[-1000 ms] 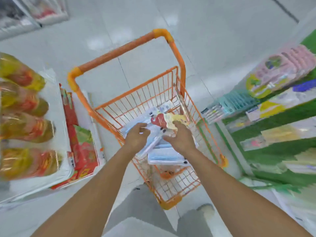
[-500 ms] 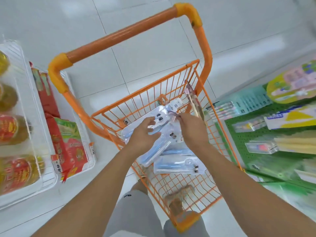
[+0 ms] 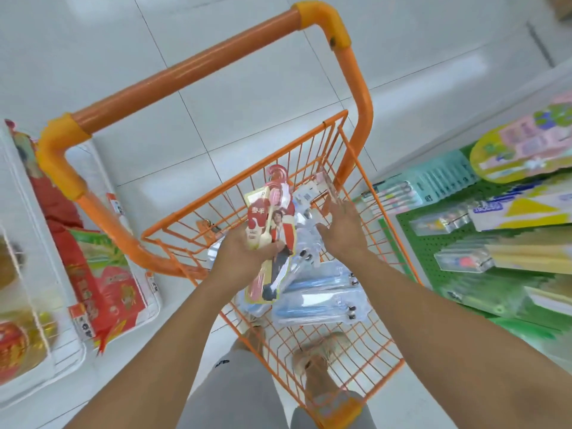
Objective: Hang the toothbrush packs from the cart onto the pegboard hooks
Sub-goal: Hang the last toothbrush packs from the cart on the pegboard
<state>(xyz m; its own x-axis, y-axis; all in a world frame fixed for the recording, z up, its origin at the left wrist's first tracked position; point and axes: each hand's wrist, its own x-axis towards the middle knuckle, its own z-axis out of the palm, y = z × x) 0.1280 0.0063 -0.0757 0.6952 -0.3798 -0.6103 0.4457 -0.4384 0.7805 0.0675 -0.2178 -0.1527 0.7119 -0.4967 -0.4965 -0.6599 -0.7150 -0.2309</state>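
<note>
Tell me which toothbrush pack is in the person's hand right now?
The red and cream pack, gripped by the left hand above the cart. The blue packs lie in the basket.

Both forearms bare, no sleeves in view, nothing on wrists or hands (image 3: 247,249). Grey shorts (image 3: 235,394) with small dark logo on left leg. Beige shoe (image 3: 325,348) seen through wire.

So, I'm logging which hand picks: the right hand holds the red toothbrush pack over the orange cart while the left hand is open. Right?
Not quite: the hands are swapped. The head view shows the left hand holding the red toothbrush pack over the orange cart, while the right hand is open.
</note>
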